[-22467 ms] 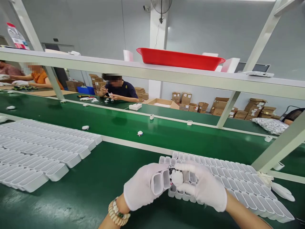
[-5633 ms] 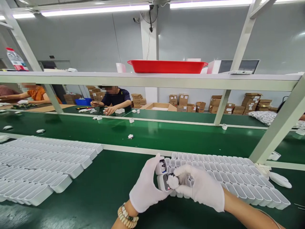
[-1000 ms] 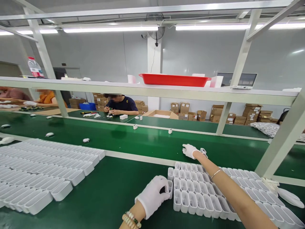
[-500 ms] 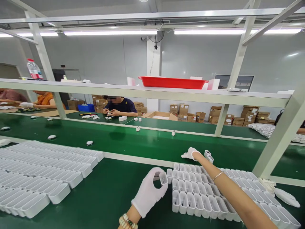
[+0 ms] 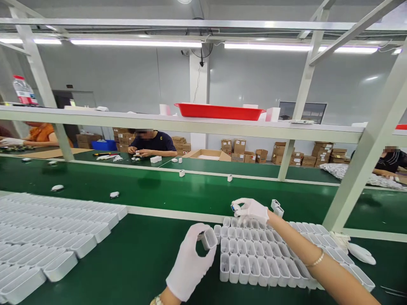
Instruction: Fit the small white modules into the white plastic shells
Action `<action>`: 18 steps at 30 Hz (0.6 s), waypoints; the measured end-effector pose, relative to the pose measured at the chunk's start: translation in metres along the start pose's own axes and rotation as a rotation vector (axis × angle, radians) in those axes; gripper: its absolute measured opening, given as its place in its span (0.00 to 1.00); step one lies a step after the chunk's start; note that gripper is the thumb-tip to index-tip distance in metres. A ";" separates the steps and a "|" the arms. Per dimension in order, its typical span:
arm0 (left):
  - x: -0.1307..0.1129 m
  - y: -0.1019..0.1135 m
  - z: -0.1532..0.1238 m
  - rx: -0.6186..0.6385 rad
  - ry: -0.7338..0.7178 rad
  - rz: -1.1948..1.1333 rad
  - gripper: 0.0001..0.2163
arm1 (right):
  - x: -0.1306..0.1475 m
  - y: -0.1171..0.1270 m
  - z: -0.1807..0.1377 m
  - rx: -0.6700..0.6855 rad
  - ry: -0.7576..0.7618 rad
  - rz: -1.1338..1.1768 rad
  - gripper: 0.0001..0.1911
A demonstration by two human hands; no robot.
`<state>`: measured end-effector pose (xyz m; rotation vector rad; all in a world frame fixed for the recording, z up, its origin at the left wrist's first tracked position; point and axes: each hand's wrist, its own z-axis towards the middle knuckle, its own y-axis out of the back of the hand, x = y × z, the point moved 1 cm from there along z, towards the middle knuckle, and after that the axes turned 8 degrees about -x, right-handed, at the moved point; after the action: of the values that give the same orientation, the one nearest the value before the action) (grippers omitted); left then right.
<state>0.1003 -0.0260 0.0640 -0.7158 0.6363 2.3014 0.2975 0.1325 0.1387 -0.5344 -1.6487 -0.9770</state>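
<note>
My left hand point(image 5: 190, 264), in a white glove, pinches a small white open-ended plastic shell point(image 5: 209, 238) just left of a block of several upright white shells point(image 5: 254, 262) on the green bench. My right hand point(image 5: 252, 210), also gloved, is raised over the block's far edge, its fingers closed on a small part with a blue spot point(image 5: 234, 207). Behind the right wrist, a finished white piece point(image 5: 277, 207) lies on the green conveyor belt point(image 5: 190, 190).
Rows of larger white shells point(image 5: 47, 237) cover the bench at left. Small white parts point(image 5: 114, 195) ride the belt. A slanted white frame post point(image 5: 365, 144) rises at right, a shelf with a red tray point(image 5: 219, 111) overhead. Other people work across the belt.
My right hand has drawn back from the belt toward the block, now holding a small part, leaving the white piece on the belt. My left hand lifted a shell off the block's corner.
</note>
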 end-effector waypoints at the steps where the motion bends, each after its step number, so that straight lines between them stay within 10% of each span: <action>1: 0.000 0.000 -0.001 -0.006 0.001 0.019 0.14 | -0.001 -0.004 -0.010 0.039 0.007 0.092 0.22; 13: -0.007 0.009 -0.009 0.103 -0.070 0.032 0.16 | 0.004 -0.050 -0.074 0.172 -0.089 0.466 0.32; 18: -0.006 0.009 -0.011 0.139 -0.057 0.014 0.16 | 0.002 -0.056 -0.073 0.215 -0.109 0.586 0.22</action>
<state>0.1018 -0.0411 0.0623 -0.5804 0.7684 2.2561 0.2956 0.0409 0.1275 -0.8700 -1.5343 -0.3417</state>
